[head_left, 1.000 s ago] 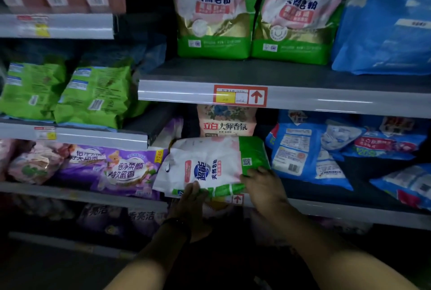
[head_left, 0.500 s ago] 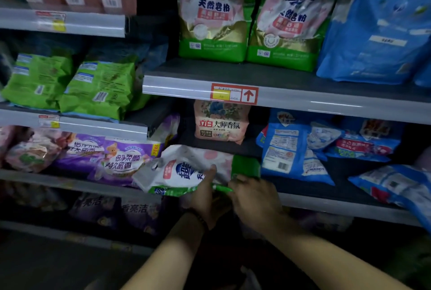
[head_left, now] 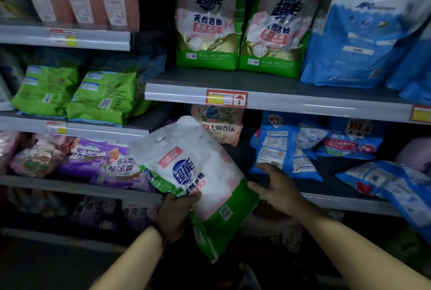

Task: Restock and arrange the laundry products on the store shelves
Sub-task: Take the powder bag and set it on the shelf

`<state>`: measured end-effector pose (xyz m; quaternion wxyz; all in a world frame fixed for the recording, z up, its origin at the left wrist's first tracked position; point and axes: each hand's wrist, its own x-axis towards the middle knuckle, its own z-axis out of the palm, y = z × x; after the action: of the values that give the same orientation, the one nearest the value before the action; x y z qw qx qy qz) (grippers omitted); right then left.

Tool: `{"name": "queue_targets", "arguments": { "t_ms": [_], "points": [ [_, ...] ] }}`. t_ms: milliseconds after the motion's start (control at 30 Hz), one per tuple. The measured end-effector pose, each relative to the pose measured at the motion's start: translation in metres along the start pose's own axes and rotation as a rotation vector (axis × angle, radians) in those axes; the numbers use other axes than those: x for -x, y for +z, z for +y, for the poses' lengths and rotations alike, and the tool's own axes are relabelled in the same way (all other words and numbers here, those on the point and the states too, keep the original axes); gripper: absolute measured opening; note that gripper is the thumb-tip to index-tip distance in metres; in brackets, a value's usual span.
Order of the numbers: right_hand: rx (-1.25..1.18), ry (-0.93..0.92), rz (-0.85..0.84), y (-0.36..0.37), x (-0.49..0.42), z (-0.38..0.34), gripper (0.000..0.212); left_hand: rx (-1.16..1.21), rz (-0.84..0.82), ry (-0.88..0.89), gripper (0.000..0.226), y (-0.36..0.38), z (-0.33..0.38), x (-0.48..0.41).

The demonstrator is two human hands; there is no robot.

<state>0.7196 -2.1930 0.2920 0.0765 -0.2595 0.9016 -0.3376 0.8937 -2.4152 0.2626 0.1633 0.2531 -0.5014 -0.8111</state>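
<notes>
**Detergent bag held clear of the shelves**

At far left, green packs (head_left: 102, 96) flat on the left shelf (head_left: 93, 130), purple packs (head_left: 116, 161) one level below. Next, left grip (head_left: 176, 211) curled round the lower left edge of the white-and-green detergent bag (head_left: 200, 173), thumb on its front. Bag off every shelf, tilted, white top up-left, green base down-right. Right of it, right grip (head_left: 277, 187) spread, holding nothing, just beside the bag's green edge. Farther right, blue packs (head_left: 284, 149) on the lower shelf (head_left: 349, 203).
</notes>
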Motion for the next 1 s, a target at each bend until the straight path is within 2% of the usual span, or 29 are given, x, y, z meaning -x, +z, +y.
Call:
{"name": "queue_targets", "arguments": {
  "t_ms": [33,67,167,200,300,367,500,600,700,733,767,867,933,1000],
  "points": [
    [-0.138,0.053,-0.067,0.000,0.004,0.000,0.095,-0.024,-0.020,0.007,0.037,-0.005,0.004,0.005],
    [-0.282,0.110,-0.129,0.001,0.012,-0.002,0.093,-0.053,-0.033,-0.006,0.041,-0.010,0.009,0.010],
    [-0.719,0.145,-0.334,0.013,0.037,-0.003,0.047,-0.136,-0.103,-0.052,0.037,-0.018,0.023,0.028],
    [-0.826,0.154,-0.372,0.018,0.045,-0.003,0.042,-0.158,-0.131,-0.049,0.031,-0.018,0.028,0.036],
    [-0.987,0.189,-0.337,0.024,0.065,-0.010,0.052,-0.220,-0.201,0.007,0.030,-0.015,0.042,0.054],
    [-1.041,0.177,-0.229,0.018,0.076,-0.024,0.058,-0.217,-0.228,0.025,0.034,-0.012,0.054,0.062],
    [-1.091,0.161,-0.012,-0.009,0.098,-0.068,0.041,-0.183,-0.225,0.100,0.039,-0.008,0.082,0.075],
    [-1.125,0.003,0.107,-0.032,0.110,-0.101,0.040,-0.183,-0.184,0.135,0.041,-0.009,0.099,0.084],
    [-1.090,-0.132,0.192,-0.049,0.105,-0.120,0.031,-0.300,-0.222,0.138,0.085,-0.003,0.104,0.094],
    [-1.078,-0.159,0.209,-0.055,0.100,-0.125,0.030,-0.326,-0.213,0.147,0.093,0.002,0.106,0.096],
    [-1.064,-0.186,0.216,-0.060,0.094,-0.129,0.029,-0.338,-0.179,0.178,0.090,0.006,0.108,0.095],
    [-1.012,-0.219,0.223,-0.079,0.077,-0.146,0.031,-0.305,-0.091,0.256,0.059,0.023,0.132,0.091],
    [-0.982,-0.229,0.210,-0.094,0.060,-0.155,0.036,-0.253,-0.101,0.272,0.056,0.032,0.154,0.085],
    [-0.948,-0.228,0.178,-0.113,0.042,-0.161,0.051,-0.187,-0.118,0.266,0.058,0.041,0.177,0.077]
  ]
}}
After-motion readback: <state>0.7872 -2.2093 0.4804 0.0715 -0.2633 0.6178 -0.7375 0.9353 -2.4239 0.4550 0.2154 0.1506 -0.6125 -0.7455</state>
